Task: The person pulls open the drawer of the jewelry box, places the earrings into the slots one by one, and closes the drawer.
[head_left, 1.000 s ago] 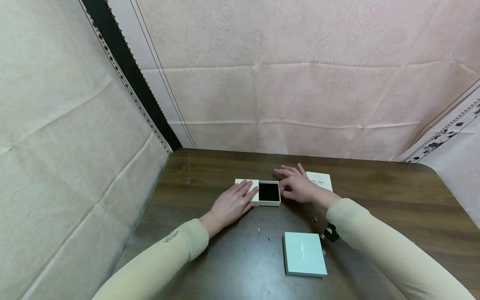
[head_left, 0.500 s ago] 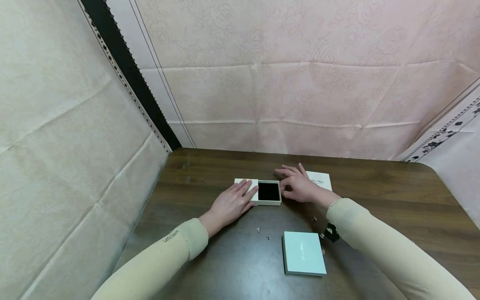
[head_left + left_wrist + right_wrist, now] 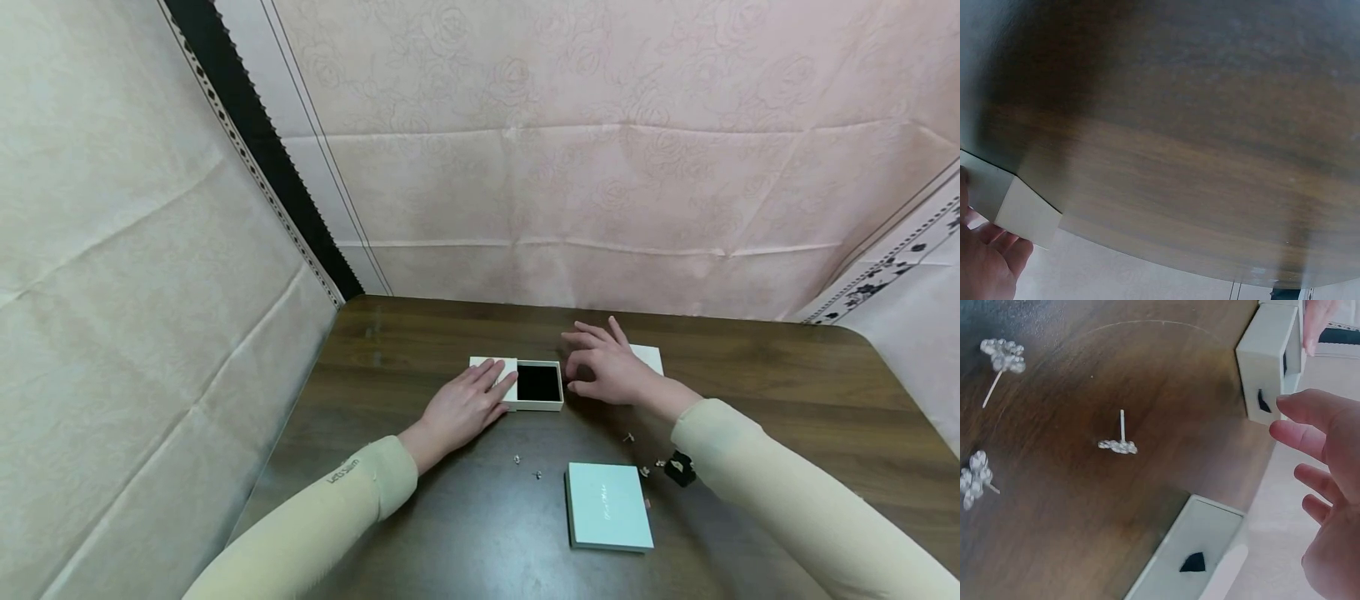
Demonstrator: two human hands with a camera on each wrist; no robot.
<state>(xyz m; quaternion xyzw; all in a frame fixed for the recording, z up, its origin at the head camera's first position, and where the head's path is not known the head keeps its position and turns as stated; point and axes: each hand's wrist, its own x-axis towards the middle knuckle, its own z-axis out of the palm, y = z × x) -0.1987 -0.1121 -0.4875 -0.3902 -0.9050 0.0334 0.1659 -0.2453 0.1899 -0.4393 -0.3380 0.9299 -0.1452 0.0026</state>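
Under the flat left hand (image 3: 462, 410), beside the relaxed, empty right hand (image 3: 609, 375), the white rectangular drawer box (image 3: 540, 407), seemingly cardboard, should be light but crushable; pinch its black end tab (image 3: 1264, 401).

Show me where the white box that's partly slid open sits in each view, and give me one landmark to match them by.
Head: box just right of and below centre, its black inside showing.
Left wrist: box at lower left, cut off by the left edge; its black inside is not visible.
Right wrist: box at upper right, cut off by the top edge.
Shared landmark: the left hand, at the box in all three.
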